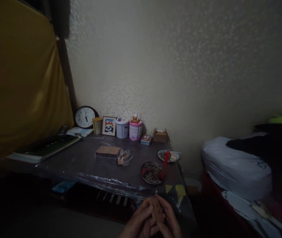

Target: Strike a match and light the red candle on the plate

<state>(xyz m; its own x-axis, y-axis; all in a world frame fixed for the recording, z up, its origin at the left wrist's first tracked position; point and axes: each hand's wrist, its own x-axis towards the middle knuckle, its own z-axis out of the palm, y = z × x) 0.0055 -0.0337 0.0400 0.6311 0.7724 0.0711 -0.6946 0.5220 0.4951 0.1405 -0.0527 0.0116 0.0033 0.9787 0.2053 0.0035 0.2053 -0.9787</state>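
At the front edge of the table, my left hand [141, 219] and my right hand [168, 218] are closed together around a small flat brown piece [158, 211], like card or wood, with several round marks on its face. Its exact kind is too dim to tell. Just beyond my hands, a round metal plate [142, 177] holds small mixed dark and light bits, and a red spoon [166, 162] rests in it. Behind that, a second plate [159, 158] carries similar bits and a bunch of thin pale sticks [173, 156].
A row of thin brown pieces [108, 152] lies mid-table beside a crumpled clear plastic bag [125, 157]. Along the wall stand a clock [85, 117], a yellow cup [97, 125], a panda picture [109, 126], two tubs [135, 131], a tin [146, 140] and a cardboard box [160, 136].
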